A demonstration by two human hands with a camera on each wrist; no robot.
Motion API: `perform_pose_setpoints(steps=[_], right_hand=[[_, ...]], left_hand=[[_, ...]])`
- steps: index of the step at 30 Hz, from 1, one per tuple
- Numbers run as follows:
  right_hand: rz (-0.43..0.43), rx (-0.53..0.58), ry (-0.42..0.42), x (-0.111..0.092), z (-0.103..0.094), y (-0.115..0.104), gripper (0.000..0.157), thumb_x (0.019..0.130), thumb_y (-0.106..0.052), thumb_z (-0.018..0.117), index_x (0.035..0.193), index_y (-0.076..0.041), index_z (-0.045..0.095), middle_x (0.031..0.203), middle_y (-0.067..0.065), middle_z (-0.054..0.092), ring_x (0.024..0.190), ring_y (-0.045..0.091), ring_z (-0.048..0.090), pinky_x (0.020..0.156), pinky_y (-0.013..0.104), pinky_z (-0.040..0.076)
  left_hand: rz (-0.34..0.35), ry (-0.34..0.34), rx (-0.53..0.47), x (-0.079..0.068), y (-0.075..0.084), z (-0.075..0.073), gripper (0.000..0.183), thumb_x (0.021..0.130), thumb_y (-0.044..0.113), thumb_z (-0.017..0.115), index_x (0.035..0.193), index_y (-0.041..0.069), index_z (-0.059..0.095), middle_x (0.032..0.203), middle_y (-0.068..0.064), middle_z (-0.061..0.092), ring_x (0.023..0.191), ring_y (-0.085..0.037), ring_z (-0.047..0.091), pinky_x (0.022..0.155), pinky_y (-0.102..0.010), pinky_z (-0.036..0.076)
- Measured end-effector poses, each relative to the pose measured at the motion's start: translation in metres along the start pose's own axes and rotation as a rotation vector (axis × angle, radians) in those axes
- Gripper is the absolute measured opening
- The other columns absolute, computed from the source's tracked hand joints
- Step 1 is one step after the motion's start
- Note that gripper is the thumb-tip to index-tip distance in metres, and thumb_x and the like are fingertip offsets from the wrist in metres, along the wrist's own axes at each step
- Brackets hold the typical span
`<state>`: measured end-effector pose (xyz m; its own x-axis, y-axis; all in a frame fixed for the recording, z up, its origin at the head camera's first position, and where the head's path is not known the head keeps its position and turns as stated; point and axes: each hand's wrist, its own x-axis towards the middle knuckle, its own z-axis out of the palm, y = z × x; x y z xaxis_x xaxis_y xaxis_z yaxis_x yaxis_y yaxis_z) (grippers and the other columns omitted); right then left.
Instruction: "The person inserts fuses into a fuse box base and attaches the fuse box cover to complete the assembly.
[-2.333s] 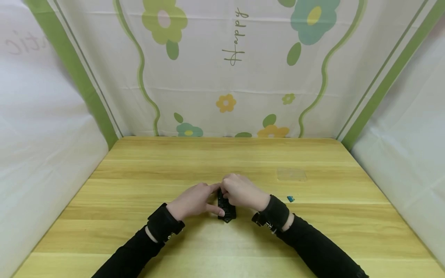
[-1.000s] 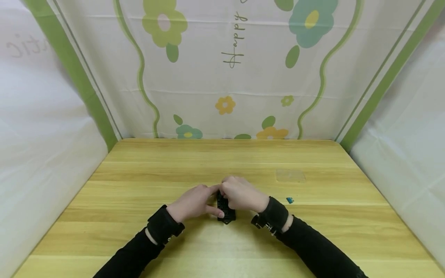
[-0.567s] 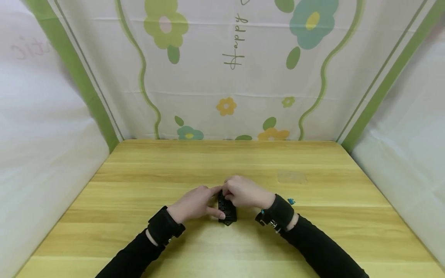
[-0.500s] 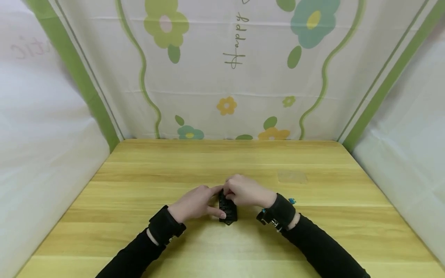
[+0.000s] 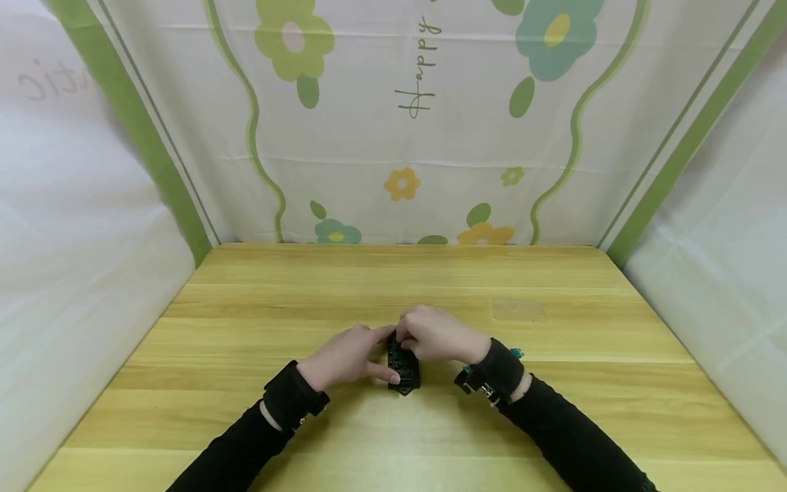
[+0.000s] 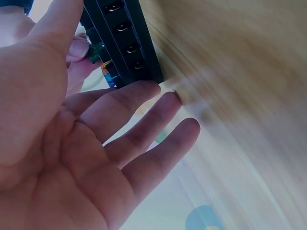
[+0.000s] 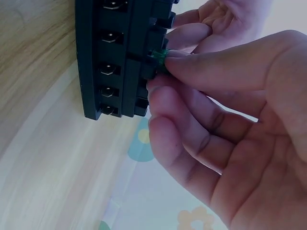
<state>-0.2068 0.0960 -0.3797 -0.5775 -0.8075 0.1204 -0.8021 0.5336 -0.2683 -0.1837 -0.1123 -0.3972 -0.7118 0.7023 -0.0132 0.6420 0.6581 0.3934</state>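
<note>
A black fuse box point(image 5: 408, 371) lies upright on the table, a row of metal terminals along its side point(image 7: 90, 62). My left hand point(image 5: 347, 355) holds it, thumb at the near end and index finger at the far end; the other fingers extend past it in the left wrist view. With thumb and bent fingers, my right hand point(image 5: 439, 335) pinches a small translucent green blade fuse point(image 7: 159, 56) at the top of the box. Its lower part is hidden by the slots. A blue and orange piece point(image 6: 107, 74) sits near the box's far end.
A thin clear plastic rectangle point(image 5: 518, 309) lies at the back right of the wooden table point(image 5: 307, 280). Small blue pieces point(image 5: 516, 353) peek out behind my right wrist strap point(image 5: 499, 369). Printed fabric walls point(image 5: 369, 137) stand along the back and sides.
My right hand has shifted a little to the right, and its wrist strap now partly covers the blue pieces. The left hand keeps its hold on the fuse box.
</note>
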Motion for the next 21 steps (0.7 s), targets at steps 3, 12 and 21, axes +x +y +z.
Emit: perform_pose_setpoints(steps=[3,12,21], right_hand=[[0.005,-0.004,0.008,-0.001,0.000,0.000,0.012,0.085,-0.004,0.064,0.083,-0.013,0.071,0.084,-0.004,0.060,0.071,0.005,0.054,0.062,0.015,0.043],[0.017,0.029,0.000,-0.005,-0.011,0.002,0.008,0.086,-0.006,0.066,0.085,-0.011,0.072,0.081,-0.006,0.060,0.066,0.005,0.052,0.061,0.017,0.043],[0.025,-0.003,0.054,-0.007,-0.021,0.003,0.008,0.090,-0.015,0.065,0.084,-0.014,0.071,0.073,-0.012,0.053,0.058,0.004,0.047,0.054,0.019,0.041]], left_hand=[[-0.012,-0.003,0.008,0.000,0.000,0.000,0.081,0.079,0.058,0.066,0.143,0.012,0.044,0.069,0.007,0.049,0.057,-0.007,0.036,0.068,-0.025,0.038],[-0.036,-0.012,0.017,-0.001,0.002,-0.001,0.088,0.078,0.060,0.066,0.144,0.006,0.042,0.065,0.006,0.043,0.054,-0.007,0.034,0.067,-0.024,0.038],[-0.052,-0.018,0.020,-0.001,0.003,-0.001,0.090,0.078,0.061,0.065,0.145,0.005,0.040,0.063,0.006,0.042,0.055,-0.007,0.036,0.068,-0.025,0.039]])
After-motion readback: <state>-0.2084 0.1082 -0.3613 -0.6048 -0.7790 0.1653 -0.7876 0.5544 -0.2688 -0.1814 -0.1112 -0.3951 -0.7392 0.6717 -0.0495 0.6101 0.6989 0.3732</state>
